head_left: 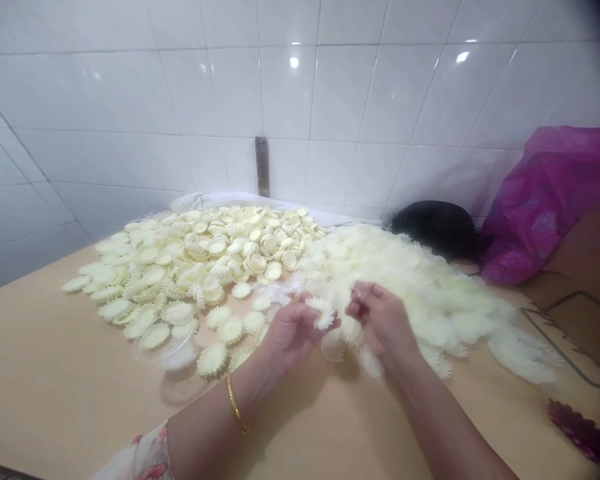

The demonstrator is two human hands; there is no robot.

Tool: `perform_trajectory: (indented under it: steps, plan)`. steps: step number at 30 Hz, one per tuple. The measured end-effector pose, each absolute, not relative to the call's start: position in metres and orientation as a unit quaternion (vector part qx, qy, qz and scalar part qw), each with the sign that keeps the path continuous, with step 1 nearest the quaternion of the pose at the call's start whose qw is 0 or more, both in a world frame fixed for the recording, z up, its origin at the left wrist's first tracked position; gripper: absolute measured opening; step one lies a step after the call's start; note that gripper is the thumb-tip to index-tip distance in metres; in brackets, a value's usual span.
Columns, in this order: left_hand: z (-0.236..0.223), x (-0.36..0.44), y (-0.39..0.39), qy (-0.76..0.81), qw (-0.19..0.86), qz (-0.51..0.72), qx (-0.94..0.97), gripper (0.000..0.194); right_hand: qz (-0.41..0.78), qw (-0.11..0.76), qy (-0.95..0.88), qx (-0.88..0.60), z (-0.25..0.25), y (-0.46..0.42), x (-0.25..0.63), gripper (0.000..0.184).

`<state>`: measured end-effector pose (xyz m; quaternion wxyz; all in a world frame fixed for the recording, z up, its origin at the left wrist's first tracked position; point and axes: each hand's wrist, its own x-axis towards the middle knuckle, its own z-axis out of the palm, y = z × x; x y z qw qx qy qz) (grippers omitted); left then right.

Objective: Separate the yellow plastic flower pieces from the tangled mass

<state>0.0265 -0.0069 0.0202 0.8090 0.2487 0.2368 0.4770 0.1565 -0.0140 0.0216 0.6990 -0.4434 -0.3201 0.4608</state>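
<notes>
My left hand (296, 330) is closed around a pale, scalloped flower-like piece (321, 313) with a ruffled rim. Just to its right, my right hand (380, 319) is pinched, its fingertips close to that piece but apart from it. Whatever sits in the pinch, if anything, is too small and blurred to tell. Below and behind the hands lie several loose scalloped discs (231, 329). A heap of cream fluted pieces (215, 250) spreads to the left, and a heap of thin, sheer pale petal sheets (410, 287) spreads to the right.
A clear plastic tub (177, 350) stands at the front left on the wooden table (70, 400). At the back right are a black rounded object (433, 227) and a magenta plastic bag (550, 193). A dark red scalloped piece (583, 433) lies at the right edge. White tiled wall (290, 93) rises behind.
</notes>
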Motion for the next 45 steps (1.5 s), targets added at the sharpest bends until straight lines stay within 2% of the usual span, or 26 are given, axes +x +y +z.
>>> perform_trajectory:
  steps: [3, 8, 11, 13, 15, 16, 19, 21, 25, 30, 37, 41, 45]
  plan:
    - [0.019, 0.024, -0.001, 0.238, 0.800, 0.486, 0.259, 0.022, 0.429, 0.689, -0.348, -0.469, 0.024, -0.013, 0.167, 0.026]
    - [0.015, 0.024, 0.004, 0.295, 0.785, 0.476, 0.265, 0.020, 0.319, 0.619, -0.461, -0.550, 0.033, -0.012, 0.175, 0.028]
    - [0.015, 0.024, 0.003, 0.303, 0.772, 0.465, 0.310, 0.019, 0.146, 0.556, -0.527, -0.627, 0.036, -0.005, 0.184, 0.028]
    - [0.015, 0.024, 0.003, 0.310, 0.758, 0.466, 0.335, 0.018, 0.009, 0.544, -0.559, -0.626, 0.037, -0.003, 0.187, 0.023]
    - [0.014, 0.024, 0.002, 0.318, 0.746, 0.467, 0.352, 0.020, -0.038, 0.556, -0.566, -0.607, 0.038, -0.005, 0.187, 0.017]
    - [0.014, 0.024, 0.002, 0.321, 0.742, 0.467, 0.358, 0.021, -0.010, 0.564, -0.564, -0.604, 0.039, -0.008, 0.184, 0.018]
    - [0.014, 0.024, 0.001, 0.327, 0.736, 0.464, 0.370, 0.023, 0.180, 0.564, -0.562, -0.578, 0.038, -0.021, 0.170, 0.026]
    - [0.013, 0.024, 0.001, 0.325, 0.736, 0.468, 0.365, 0.024, 0.289, 0.556, -0.569, -0.532, 0.034, -0.028, 0.159, 0.024]
    - [0.007, 0.025, -0.001, 0.310, 0.747, 0.478, 0.342, 0.028, 0.422, 0.538, -0.570, -0.455, 0.024, -0.033, 0.142, 0.022]
    - [0.002, 0.028, -0.002, 0.314, 0.770, 0.459, 0.313, 0.032, 0.477, 0.522, -0.561, -0.430, 0.017, -0.030, 0.143, 0.021]
    - [0.012, 0.027, -0.003, 0.271, 0.786, 0.429, 0.353, 0.026, 0.441, 0.572, -0.512, -0.465, 0.016, -0.027, 0.153, 0.020]
    - [0.014, 0.024, 0.001, 0.292, 0.773, 0.453, 0.335, 0.021, 0.530, 0.620, -0.416, -0.402, 0.013, -0.024, 0.157, 0.021]
    - [0.016, 0.021, 0.006, 0.322, 0.756, 0.479, 0.308, 0.016, 0.616, 0.622, -0.335, -0.349, 0.013, -0.022, 0.161, 0.032]
